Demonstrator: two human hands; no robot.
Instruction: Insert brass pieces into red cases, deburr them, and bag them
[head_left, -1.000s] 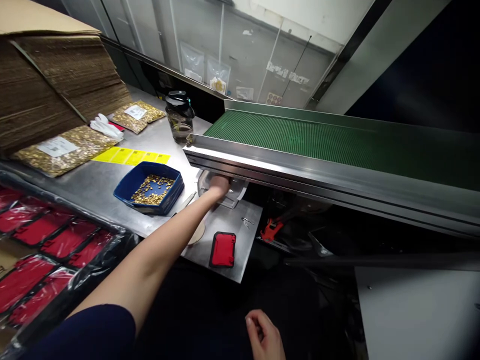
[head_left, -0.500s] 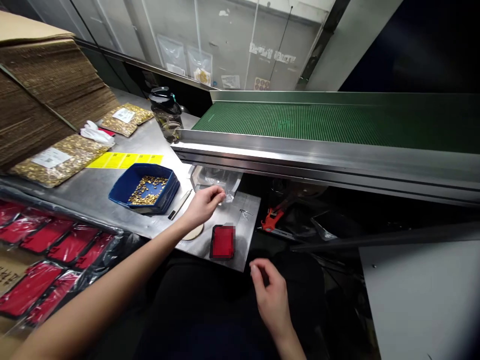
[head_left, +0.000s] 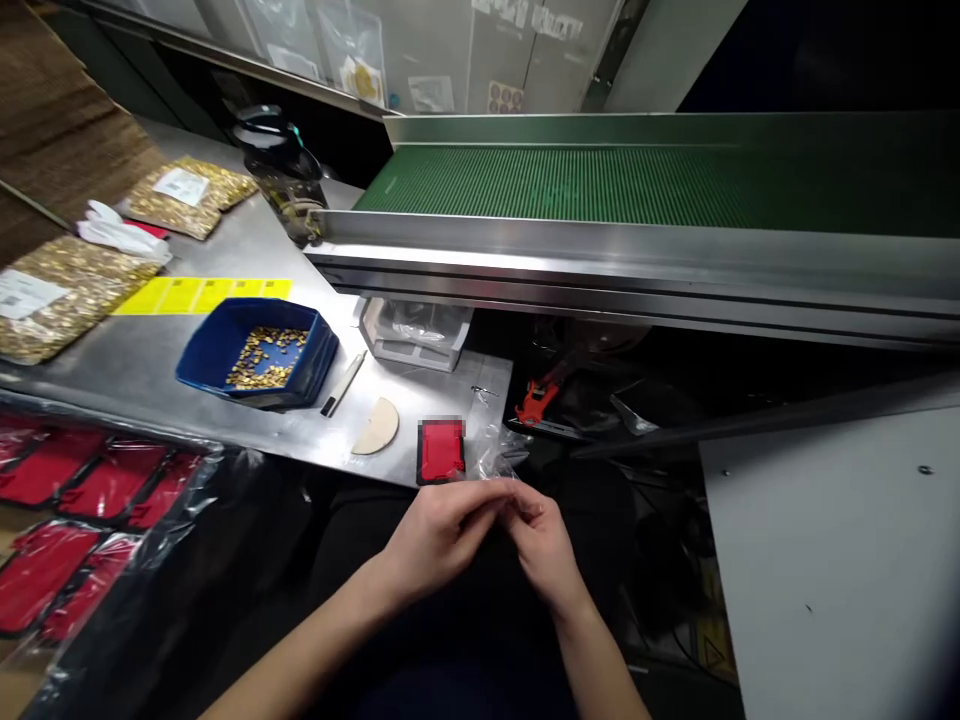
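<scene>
My left hand (head_left: 442, 535) and my right hand (head_left: 544, 545) meet in front of the table edge, fingers closed on a clear plastic bag (head_left: 491, 455). The bag stretches away from my fingertips, crumpled and see-through. Just beyond my left hand lies a red and black flat piece (head_left: 442, 455) at the table's edge, partly blurred out. A pale half-round disc (head_left: 377, 427) rests to its left, beside a utility knife (head_left: 343, 384). Behind them a grey bin (head_left: 416, 345) holds more clear bags.
A blue tray (head_left: 315, 365) contains small gold pieces. Yellow labels (head_left: 202, 295), bags of gold pieces (head_left: 191, 195) and a dark bottle (head_left: 277, 170) stand on the left. A green conveyor (head_left: 570, 185) crosses behind. Red pieces (head_left: 52, 465) under plastic lie lower left; an orange tool (head_left: 536, 400) sits below the conveyor.
My left hand has drawn back from the grey bin with a clear bag and met my right hand. My right hand now grips the bag too. The view has shifted.
</scene>
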